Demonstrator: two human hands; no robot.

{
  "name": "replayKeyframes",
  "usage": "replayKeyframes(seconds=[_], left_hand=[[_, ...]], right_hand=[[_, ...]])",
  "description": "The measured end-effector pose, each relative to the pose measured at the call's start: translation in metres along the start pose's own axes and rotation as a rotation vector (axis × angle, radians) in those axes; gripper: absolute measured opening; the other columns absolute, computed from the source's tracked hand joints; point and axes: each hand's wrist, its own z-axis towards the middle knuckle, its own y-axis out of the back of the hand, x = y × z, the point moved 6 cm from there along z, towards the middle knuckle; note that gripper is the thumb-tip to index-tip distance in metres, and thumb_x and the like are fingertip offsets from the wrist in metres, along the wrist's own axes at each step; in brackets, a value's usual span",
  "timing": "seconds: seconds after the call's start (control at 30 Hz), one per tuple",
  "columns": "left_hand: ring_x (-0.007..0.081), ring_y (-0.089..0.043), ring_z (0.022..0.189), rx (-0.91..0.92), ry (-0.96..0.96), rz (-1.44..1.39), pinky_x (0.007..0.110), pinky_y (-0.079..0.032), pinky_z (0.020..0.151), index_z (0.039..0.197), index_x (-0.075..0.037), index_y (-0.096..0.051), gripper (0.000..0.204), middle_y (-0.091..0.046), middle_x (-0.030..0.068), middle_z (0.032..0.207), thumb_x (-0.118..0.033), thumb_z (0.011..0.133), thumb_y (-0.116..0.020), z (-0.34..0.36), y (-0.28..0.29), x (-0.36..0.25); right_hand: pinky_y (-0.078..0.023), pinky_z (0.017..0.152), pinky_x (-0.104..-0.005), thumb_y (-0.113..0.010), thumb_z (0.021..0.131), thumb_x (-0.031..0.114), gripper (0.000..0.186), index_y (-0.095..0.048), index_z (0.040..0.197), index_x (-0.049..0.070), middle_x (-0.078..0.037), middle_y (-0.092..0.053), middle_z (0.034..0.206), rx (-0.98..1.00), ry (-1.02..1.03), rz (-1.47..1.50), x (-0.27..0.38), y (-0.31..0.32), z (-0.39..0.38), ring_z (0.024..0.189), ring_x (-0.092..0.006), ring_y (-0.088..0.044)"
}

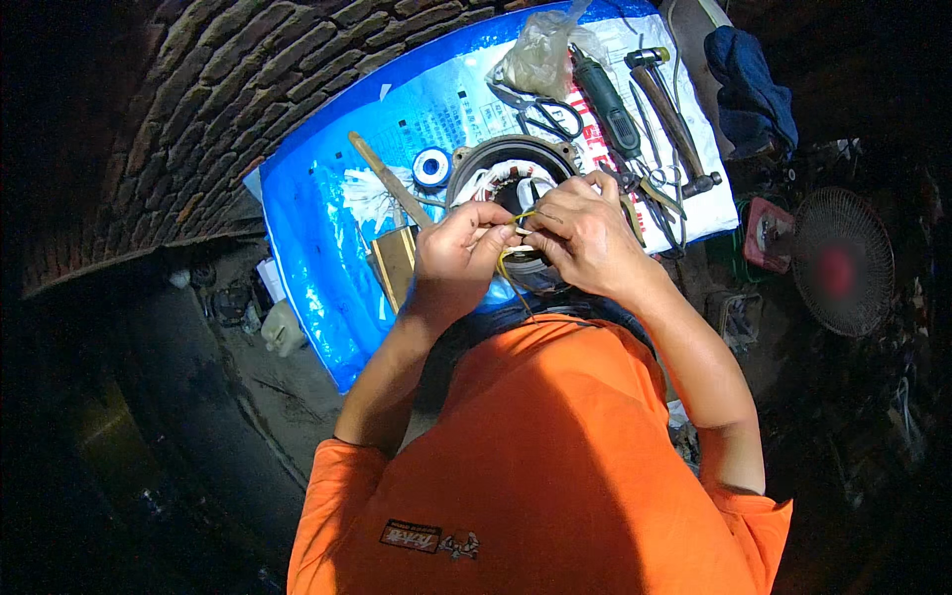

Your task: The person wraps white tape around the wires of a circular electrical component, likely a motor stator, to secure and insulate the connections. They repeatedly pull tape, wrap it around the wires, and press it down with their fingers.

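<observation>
A round grey metal motor housing [483, 157] sits near the table's front edge, with white-bound coil windings [493, 181] inside it. Over its near side my two hands meet. A thin yellow wire [524, 214] runs between their fingertips, and more yellow wire [503, 270] hangs down below. My left hand [456, 255] pinches at the wire with thumb and forefinger. Curled fingers of my right hand [595, 240] close on it from the other side. A pale sleeve or lead also shows between the fingers, too small to make out. Both hands hide part of the housing.
Left of the housing lie a tape roll [431, 168], a wooden stick [385, 177], white strips [365, 198] and wooden pieces [396, 260]. To the right are scissors [552, 118], a dark green power tool [605, 105], a hammer [680, 139] and pliers [662, 196]. A fan [843, 260] stands beyond.
</observation>
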Motion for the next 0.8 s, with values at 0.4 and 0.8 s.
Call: replayKeyframes(seconds=[0.4, 0.8], left_hand=[[0.0271, -0.072, 0.084, 0.128, -0.185, 0.335, 0.033, -0.057, 0.075, 0.110, -0.001, -0.068, 0.022, -0.072, 0.0142, 0.096, 0.000, 0.088, -0.066, -0.001, 0.015, -0.017], [0.0152, -0.068, 0.069, 0.026, -0.112, 0.257, 0.027, -0.053, 0.062, 0.098, -0.002, -0.075, 0.015, -0.072, 0.0103, 0.084, -0.007, 0.083, -0.077, 0.007, 0.006, -0.022]], right_hand=[[-0.033, 0.096, -0.0446, -0.078, 0.076, 0.018, 0.007, -0.075, 0.081, 0.013, -0.001, -0.062, 0.086, -0.025, -0.025, 0.070, -0.003, -0.002, -0.004, 0.096, -0.0208, -0.059], [-0.035, 0.095, -0.0470, -0.069, 0.080, 0.013, 0.005, -0.073, 0.081, 0.011, -0.004, -0.063, 0.085, 0.001, -0.008, 0.053, 0.000, 0.001, -0.003, 0.094, -0.0240, -0.059]])
